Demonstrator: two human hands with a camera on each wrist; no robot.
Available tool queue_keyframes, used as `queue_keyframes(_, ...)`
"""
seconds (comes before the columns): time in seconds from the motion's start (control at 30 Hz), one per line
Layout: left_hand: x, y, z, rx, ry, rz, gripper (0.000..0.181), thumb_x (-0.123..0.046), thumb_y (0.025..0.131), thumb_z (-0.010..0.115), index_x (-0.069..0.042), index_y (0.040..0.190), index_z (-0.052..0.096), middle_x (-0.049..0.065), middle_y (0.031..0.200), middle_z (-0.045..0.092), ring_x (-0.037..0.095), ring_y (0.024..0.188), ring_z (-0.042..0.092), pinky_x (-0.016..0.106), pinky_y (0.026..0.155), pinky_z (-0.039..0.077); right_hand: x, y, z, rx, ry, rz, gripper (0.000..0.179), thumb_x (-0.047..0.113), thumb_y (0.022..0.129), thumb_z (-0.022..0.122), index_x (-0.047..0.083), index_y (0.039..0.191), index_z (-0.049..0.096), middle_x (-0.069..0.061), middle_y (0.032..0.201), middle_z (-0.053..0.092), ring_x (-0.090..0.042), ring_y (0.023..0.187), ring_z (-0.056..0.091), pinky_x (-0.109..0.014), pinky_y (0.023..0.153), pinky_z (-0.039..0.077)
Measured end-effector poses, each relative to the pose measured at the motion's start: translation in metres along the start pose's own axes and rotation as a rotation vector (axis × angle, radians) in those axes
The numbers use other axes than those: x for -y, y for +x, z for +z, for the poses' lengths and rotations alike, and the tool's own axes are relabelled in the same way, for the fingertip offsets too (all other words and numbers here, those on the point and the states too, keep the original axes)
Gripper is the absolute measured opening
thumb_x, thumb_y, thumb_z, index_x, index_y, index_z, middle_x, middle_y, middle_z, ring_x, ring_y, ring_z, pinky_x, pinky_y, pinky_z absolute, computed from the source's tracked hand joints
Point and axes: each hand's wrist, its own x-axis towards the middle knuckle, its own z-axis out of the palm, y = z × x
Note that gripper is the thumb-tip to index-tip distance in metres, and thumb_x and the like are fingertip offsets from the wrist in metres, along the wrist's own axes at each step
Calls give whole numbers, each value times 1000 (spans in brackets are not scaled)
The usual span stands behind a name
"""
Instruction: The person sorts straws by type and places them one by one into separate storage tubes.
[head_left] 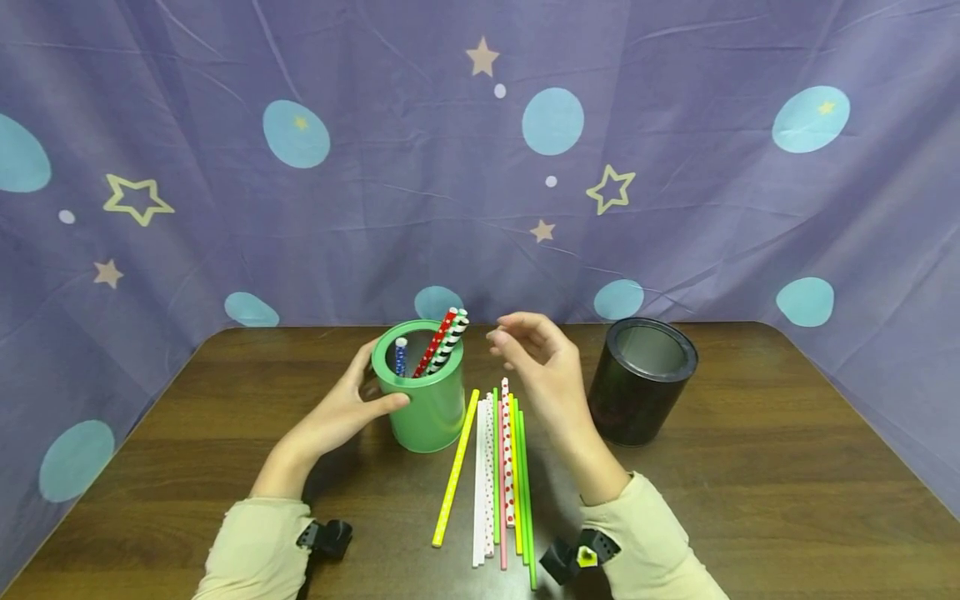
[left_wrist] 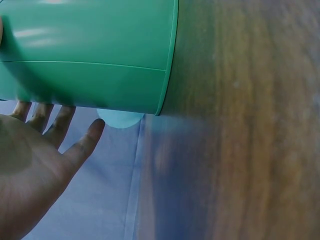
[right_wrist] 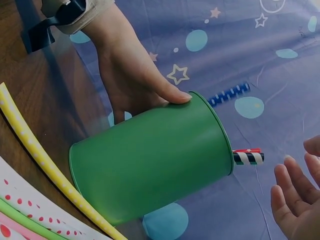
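Observation:
A green can (head_left: pixel 427 408) stands upright on the table, slightly left of the middle. My left hand (head_left: pixel 341 412) grips its left side, thumb in front near the rim and fingers behind; the left wrist view shows the fingers (left_wrist: pixel 62 125) against the wall. Several paper straws lean inside: a blue dotted one (head_left: pixel 401 357), a red one (head_left: pixel 437 342) and a black-and-white striped one (head_left: pixel 450 343) among them. To the right of the can's mouth, my right hand (head_left: pixel 551 375) hangs in the air with loosely bent fingers and nothing between them.
More paper straws lie lengthwise in front: a yellow dotted one (head_left: pixel 456 471) apart, then white, pink (head_left: pixel 503 492), red-dotted (head_left: pixel 508 458) and green (head_left: pixel 526 500) ones side by side. A black can (head_left: pixel 637 396) stands at the right. Behind the table (head_left: pixel 750 467) hangs a purple curtain (head_left: pixel 420 167).

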Motion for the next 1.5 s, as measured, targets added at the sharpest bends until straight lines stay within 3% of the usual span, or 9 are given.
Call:
queue_keyframes(0.13,1,-1,0,3,-7,9,83,-11,91,71,-13,155,19,13,154,30,38,140,30,59,109,25,-2,2,-1,-1,-21,15,21,1,92,66,-7,112,63,-12,96,70,-19,83,67,-26,69,52)
queue_keyframes(0.5,2,-1,0,2,-17,9,83,-11,91,71,-14,155,19,11,155,30,37,140,30,58,109,26,-18,9,-11,6,-156,153,20,3,90,70,-2,109,67,-13,94,71,-23,79,68,-24,65,51)
queue_keyframes(0.77,2,-1,0,9,-24,1,83,-11,92,71,-15,156,18,11,156,28,38,141,28,60,109,25,-40,13,-21,46,-272,237,25,6,89,71,-5,111,66,-11,91,70,-12,72,65,-32,66,52)
queue_keyframes(1.07,1,0,0,2,-7,9,82,-11,91,71,-14,155,19,11,155,30,37,141,29,59,109,25,-60,15,-30,84,-356,285,26,6,88,71,-6,110,68,-9,85,69,-21,71,63,-29,61,51)
queue_keyframes(1.27,0,1,0,2,-7,6,83,-12,91,71,-14,156,19,11,155,29,37,141,29,59,109,25,-70,18,-35,96,-465,313,24,8,87,73,-5,107,71,-8,82,70,-16,70,62,-25,58,47)
queue_keyframes(1.5,0,0,0,-1,-3,9,83,-10,91,71,-13,155,19,17,155,29,40,139,32,58,108,27,-81,20,-40,133,-510,358,23,7,86,75,-5,105,72,-10,78,71,-28,72,67,-31,60,52)
